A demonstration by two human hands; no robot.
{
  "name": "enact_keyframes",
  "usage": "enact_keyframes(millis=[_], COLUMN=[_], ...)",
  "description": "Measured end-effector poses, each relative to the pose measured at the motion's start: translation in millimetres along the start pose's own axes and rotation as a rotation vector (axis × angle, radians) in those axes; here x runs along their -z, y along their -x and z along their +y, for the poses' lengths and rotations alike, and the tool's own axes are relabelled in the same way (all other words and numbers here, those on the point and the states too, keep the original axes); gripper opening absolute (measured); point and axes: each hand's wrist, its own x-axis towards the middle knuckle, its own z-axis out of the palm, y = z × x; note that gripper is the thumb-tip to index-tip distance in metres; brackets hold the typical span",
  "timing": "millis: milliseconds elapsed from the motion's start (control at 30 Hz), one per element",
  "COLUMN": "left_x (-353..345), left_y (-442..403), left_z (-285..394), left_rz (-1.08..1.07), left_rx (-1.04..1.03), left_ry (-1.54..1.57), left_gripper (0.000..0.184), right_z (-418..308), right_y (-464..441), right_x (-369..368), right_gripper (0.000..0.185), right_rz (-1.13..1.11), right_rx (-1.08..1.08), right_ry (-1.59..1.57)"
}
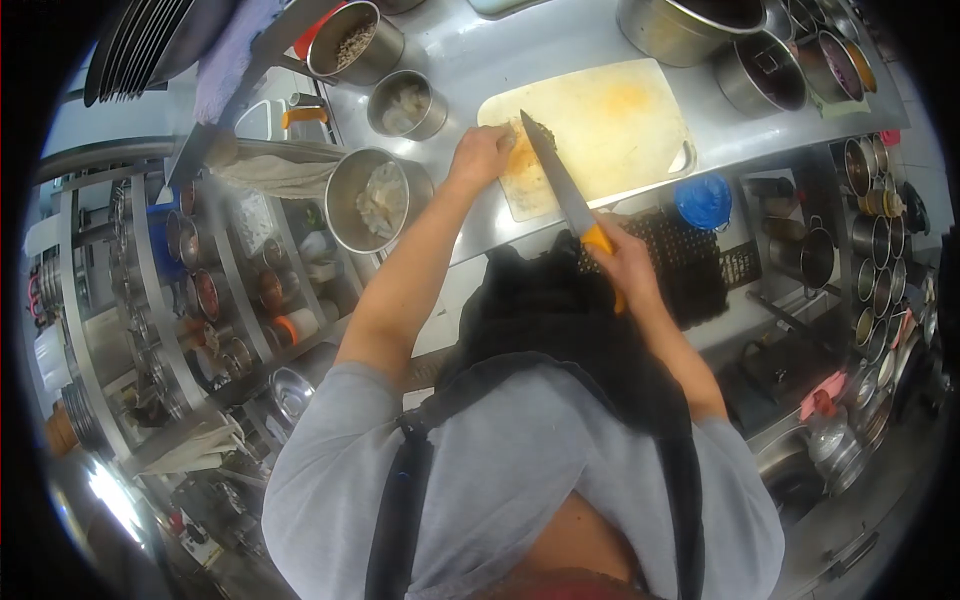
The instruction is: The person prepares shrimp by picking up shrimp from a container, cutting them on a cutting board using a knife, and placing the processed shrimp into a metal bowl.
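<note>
My right hand (625, 262) is wrapped round the orange handle of a large knife (560, 180). The blade points up and left, its tip over the left part of a worn white cutting board (600, 125). At the board's left edge is my left hand (482, 155), its fingers bent and pressed together; what they hold, if anything, is too small to make out. Small dark bits of food (540, 132) lie beside the blade near its tip. Brownish stains mark the board around them.
Left of the board stand a pot of pale pieces (378, 205), a smaller pot (407, 105) and a pot of beans or grains (356, 48). Large pots (690, 30) stand at the upper right. A blue bundle (703, 202) is below the counter edge.
</note>
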Motion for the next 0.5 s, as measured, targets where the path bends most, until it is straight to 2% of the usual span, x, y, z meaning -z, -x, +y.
enact_keyframes(millis=[67,133,200,400,500], left_x=[-7.4,-12.6,-16.8,-19.3,-19.4], left_y=[5.5,9.9,13.9,20.3,21.1], left_z=[-6.5,-9.1,-8.6,-4.1,-3.2], left_rz=[0.006,0.016,0.12,0.114,0.099], left_rx=[-0.027,-0.052,-0.126,-0.095,-0.069], left_ry=[-0.062,-0.12,-0.173,-0.205,-0.184], left_gripper=[0.024,0.024,0.027,0.022,0.023], right_z=[-18.2,-11.7,-5.7,-9.8,-15.8], right_y=[-6.2,-10.8,-14.2,-8.2,6.6], right_x=[4.4,-4.6,-11.4,-14.5,-5.0], right_gripper=[0.058,0.058,0.058,0.057,0.057], right_rz=[-0.146,-0.136,-0.13,-0.156,-0.224], right_rx=[-0.297,-0.28,-0.26,-0.251,-0.348], right_ry=[-0.145,-0.191,-0.234,-0.265,-0.345])
